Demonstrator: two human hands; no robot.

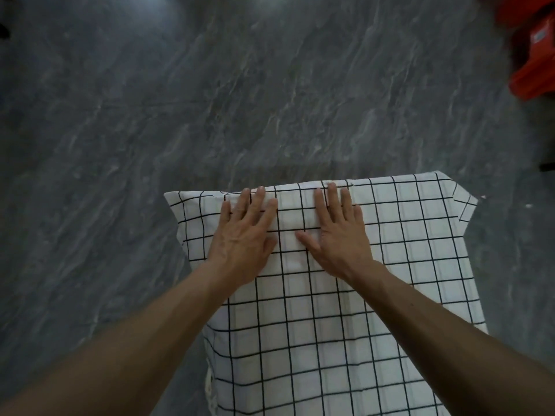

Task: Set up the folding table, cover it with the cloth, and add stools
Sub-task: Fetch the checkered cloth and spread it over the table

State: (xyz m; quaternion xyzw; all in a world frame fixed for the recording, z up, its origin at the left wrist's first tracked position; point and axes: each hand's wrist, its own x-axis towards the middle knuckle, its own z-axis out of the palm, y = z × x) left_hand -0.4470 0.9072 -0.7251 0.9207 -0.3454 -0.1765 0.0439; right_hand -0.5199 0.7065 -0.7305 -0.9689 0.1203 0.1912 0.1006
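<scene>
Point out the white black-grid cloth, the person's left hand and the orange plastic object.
white black-grid cloth (345, 340), head view: flat middle.
left hand (243, 235), head view: back of hand.
orange plastic object (534, 55), head view: its blurred side.

An indoor room, likely a home or hall, though which cannot be told: polished grey marble-veined floor tiles (210, 100) fill the view, with stacked orange-red plastic stools (533, 52) at the upper right corner.
</scene>
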